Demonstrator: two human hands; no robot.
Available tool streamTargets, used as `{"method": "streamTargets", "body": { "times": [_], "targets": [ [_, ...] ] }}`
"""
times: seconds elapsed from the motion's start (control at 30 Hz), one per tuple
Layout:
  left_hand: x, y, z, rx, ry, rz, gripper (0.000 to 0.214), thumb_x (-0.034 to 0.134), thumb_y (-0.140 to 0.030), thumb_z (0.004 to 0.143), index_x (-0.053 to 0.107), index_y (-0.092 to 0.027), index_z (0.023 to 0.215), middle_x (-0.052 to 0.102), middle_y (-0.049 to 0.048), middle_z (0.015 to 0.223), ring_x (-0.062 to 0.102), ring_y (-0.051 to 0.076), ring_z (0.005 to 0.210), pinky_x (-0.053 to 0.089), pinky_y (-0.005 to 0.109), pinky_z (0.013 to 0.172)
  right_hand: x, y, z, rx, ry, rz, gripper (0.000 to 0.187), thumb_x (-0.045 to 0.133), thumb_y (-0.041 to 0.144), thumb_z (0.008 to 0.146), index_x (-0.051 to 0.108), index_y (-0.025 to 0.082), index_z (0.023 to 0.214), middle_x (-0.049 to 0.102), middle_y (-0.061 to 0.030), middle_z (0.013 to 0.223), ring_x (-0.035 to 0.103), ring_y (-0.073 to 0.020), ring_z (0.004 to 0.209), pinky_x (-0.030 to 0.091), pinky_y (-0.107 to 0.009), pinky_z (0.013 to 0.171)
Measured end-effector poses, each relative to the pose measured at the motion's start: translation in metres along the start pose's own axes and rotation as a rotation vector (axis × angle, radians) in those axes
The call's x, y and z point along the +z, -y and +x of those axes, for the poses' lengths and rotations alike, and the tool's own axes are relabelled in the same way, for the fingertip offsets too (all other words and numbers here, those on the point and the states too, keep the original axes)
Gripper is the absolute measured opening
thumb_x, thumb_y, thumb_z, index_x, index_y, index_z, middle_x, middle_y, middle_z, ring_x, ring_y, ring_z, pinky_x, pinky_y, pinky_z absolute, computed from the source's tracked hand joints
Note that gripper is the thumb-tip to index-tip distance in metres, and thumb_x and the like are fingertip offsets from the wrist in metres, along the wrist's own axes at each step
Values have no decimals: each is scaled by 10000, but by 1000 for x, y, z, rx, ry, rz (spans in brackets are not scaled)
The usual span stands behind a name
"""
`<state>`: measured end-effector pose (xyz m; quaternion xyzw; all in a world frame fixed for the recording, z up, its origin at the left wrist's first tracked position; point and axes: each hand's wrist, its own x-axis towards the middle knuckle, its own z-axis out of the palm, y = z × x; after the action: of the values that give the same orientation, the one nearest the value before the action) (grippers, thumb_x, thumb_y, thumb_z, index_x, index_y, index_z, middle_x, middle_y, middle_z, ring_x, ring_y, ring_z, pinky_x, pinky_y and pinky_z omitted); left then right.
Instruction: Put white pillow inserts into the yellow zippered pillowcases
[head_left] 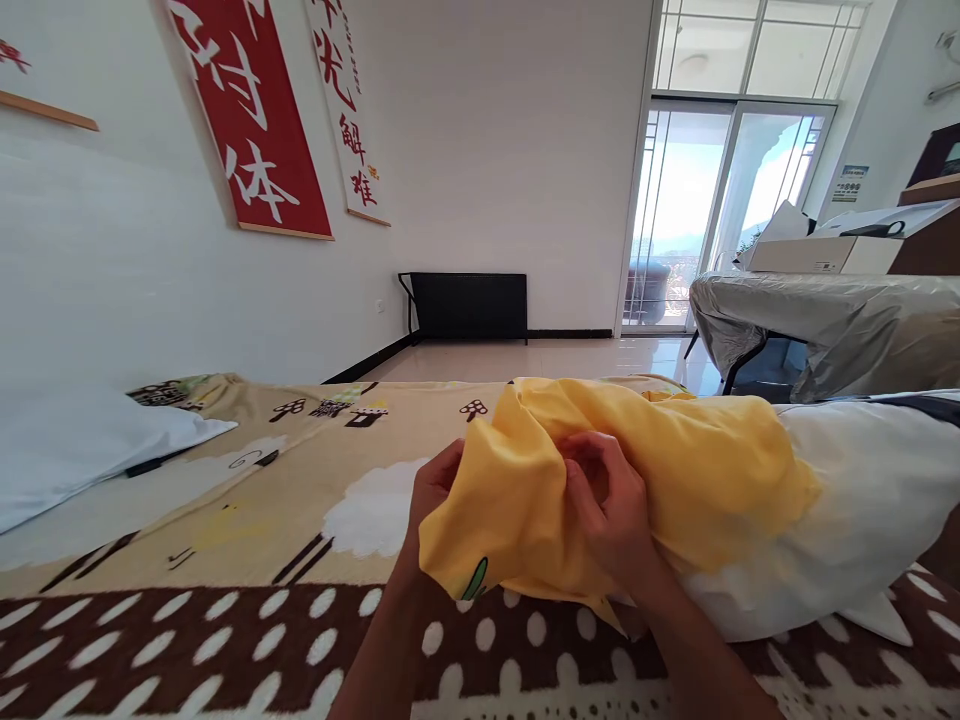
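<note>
A yellow pillowcase is bunched over one end of a white pillow that lies on the bed at the right. My left hand is partly tucked under the cloth's left edge, gripping it. My right hand lies on top of the yellow fabric with its fingers curled and pinching a fold. A small green print shows on the hanging corner of the pillowcase.
A patterned beige and brown blanket covers the bed. Another white pillow lies at the far left. A grey covered table with boxes stands at the right, a black radiator by the back wall, and glass balcony doors beyond.
</note>
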<state>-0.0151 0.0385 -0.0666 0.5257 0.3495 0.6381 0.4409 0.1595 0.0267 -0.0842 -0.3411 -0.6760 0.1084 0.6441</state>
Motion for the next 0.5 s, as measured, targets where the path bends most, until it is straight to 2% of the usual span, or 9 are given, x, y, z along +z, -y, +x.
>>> {"method": "streamTargets", "body": {
  "times": [0.07, 0.13, 0.23, 0.3, 0.37, 0.5],
  "targets": [
    [2, -6, -7, 54, 98, 58, 297, 760, -305, 566, 594, -165, 769, 534, -24, 647, 472, 116, 593, 432, 230, 589, -3, 4, 1, -97, 42, -77, 332, 491, 195, 879, 483, 222, 1210, 567, -78, 1162, 535, -185, 1069, 437, -345, 943],
    [6, -9, -12, 114, 206, 143, 320, 744, -293, 605, 606, -173, 868, 589, 4, 740, 525, 146, 674, 446, 232, 641, -5, 6, 3, -167, 96, -145, 447, 463, 163, 883, 427, 254, 1319, 496, -86, 1287, 466, -204, 1199, 391, -385, 1022],
    [15, -9, -17, 105, 277, 210, 326, 674, -355, 708, 583, -183, 969, 593, 4, 725, 542, 154, 681, 436, 223, 617, -5, 4, 4, -219, 153, -221, 514, 438, 143, 881, 406, 288, 1373, 461, -90, 1321, 455, -219, 1226, 393, -418, 1032],
    [21, -7, -19, 41, 262, 204, 359, 612, -431, 767, 546, -189, 1023, 556, -21, 649, 497, 125, 576, 399, 210, 538, -4, -1, 4, -230, 150, -247, 485, 464, 152, 865, 480, 286, 1331, 489, -97, 1276, 494, -227, 1175, 434, -418, 988],
    [24, -6, -19, -30, 240, 183, 400, 559, -503, 797, 502, -199, 1050, 513, -48, 586, 425, 96, 484, 336, 193, 466, -2, -6, 3, -218, 117, -236, 393, 478, 161, 859, 591, 270, 1220, 557, -95, 1142, 559, -212, 1052, 495, -381, 887],
    [18, -12, -16, -99, 222, 171, 331, 563, -502, 792, 440, -206, 875, 456, -72, 522, 364, 72, 440, 276, 172, 440, -3, -10, 1, -110, 14, -131, 251, 470, 189, 884, 691, 235, 994, 631, -52, 842, 607, -157, 752, 521, -288, 671]
  ]
}}
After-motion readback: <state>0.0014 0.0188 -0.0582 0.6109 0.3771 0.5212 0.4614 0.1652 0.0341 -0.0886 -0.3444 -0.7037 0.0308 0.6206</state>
